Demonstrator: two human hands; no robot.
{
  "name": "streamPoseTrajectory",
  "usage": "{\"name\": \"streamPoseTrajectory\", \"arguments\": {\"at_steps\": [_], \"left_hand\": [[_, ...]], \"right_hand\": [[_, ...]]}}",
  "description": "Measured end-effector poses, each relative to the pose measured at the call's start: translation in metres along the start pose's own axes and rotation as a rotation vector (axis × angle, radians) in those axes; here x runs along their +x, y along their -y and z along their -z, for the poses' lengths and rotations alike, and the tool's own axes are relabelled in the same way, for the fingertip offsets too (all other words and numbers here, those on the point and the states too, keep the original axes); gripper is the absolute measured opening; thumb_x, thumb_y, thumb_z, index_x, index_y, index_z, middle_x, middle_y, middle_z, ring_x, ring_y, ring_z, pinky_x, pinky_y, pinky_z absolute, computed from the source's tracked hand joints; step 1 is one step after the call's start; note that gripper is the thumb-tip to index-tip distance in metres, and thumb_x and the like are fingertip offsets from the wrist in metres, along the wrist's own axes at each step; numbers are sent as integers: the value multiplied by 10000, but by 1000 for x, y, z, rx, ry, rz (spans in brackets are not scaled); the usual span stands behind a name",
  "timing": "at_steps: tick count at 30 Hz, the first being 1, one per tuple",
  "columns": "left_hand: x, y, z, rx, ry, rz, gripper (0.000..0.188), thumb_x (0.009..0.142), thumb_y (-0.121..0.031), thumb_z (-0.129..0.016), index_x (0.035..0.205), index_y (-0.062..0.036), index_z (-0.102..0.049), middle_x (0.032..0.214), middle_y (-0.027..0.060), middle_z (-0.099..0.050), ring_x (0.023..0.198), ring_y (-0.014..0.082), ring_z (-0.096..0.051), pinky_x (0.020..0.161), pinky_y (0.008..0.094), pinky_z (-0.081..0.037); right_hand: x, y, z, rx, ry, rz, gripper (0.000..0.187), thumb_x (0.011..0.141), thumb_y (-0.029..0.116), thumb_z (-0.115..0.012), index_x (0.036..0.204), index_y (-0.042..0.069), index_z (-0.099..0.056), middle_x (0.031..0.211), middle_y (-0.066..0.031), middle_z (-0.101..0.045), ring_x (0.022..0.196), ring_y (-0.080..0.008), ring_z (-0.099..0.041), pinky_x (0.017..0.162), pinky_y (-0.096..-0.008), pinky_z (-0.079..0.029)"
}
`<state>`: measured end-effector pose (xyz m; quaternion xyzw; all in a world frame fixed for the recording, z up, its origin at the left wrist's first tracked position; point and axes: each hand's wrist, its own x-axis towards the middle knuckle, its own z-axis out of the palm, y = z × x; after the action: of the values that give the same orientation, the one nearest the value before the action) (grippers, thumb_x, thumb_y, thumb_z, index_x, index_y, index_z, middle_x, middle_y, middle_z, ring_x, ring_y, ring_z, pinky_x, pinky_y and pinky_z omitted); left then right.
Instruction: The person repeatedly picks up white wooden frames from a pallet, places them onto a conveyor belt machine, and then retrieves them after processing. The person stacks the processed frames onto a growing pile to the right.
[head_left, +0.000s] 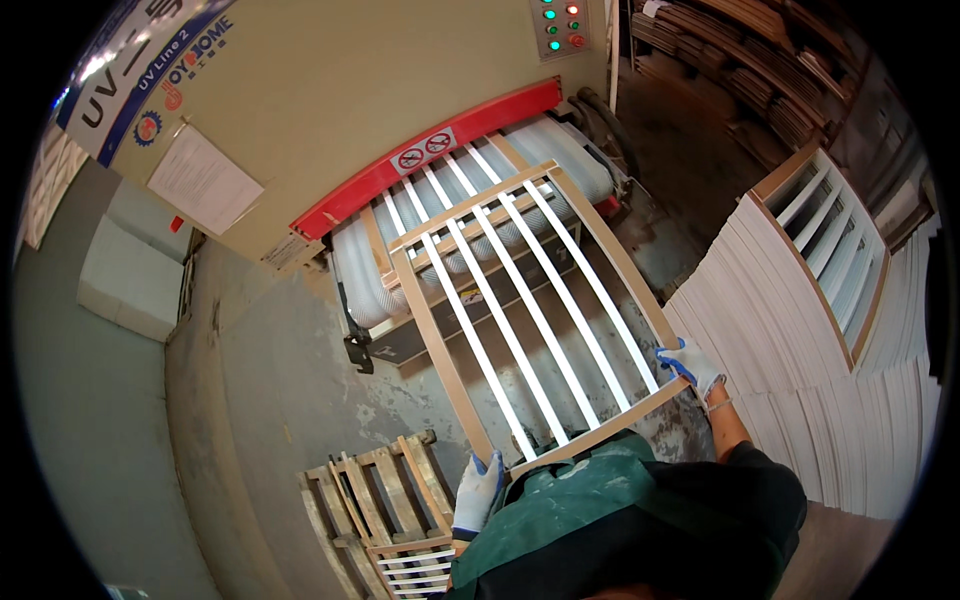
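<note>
A rectangular frame (437, 352) with tan borders and several white slats stretches away from me, held by its near end. My left hand (478, 497), in a white and blue work glove, is closed on the near left corner. On the near right corner my right hand (695, 365), gloved the same way, is closed too. The far end of the frame overlaps the near part of a grey ribbed conveyor belt (365, 278); whether it touches cannot be told. Farther in on that belt lies a second slatted frame (376, 238), partly hidden beneath a red guard bar (340, 204).
Behind the belt rises a beige machine (350, 90) with a lit button panel (562, 30). At right, tall stacks of white sheets (770, 290) carry another slatted frame (868, 300). A wooden pallet (355, 505) with a slatted piece (415, 568) lies at lower left.
</note>
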<state>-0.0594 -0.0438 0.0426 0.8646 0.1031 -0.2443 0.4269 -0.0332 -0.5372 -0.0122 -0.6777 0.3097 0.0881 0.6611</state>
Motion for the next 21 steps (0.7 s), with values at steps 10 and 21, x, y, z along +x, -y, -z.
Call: {"name": "streamPoseTrajectory", "arguments": {"at_steps": [10,21], "left_hand": [[-4,-6,1,-1,-9,12,524,994,-450,-549,1258,2,-574,1185,291,-659,1146,464,-606,965,472,-478],[-5,-16,5,34,-32,-63,500,998,-447,-546,1202,8,-590,1146,301,-659,1111,469,-611,933,484,-483]], "right_hand": [[6,0,0,-17,1,12,286,847,159,-774,1036,-28,-669,716,-57,-647,523,-126,-575,450,-282,-461],[0,17,-7,-152,-56,-44,291,873,183,-762,1092,13,-674,772,-39,-663,592,-108,-559,520,-257,-442]]}}
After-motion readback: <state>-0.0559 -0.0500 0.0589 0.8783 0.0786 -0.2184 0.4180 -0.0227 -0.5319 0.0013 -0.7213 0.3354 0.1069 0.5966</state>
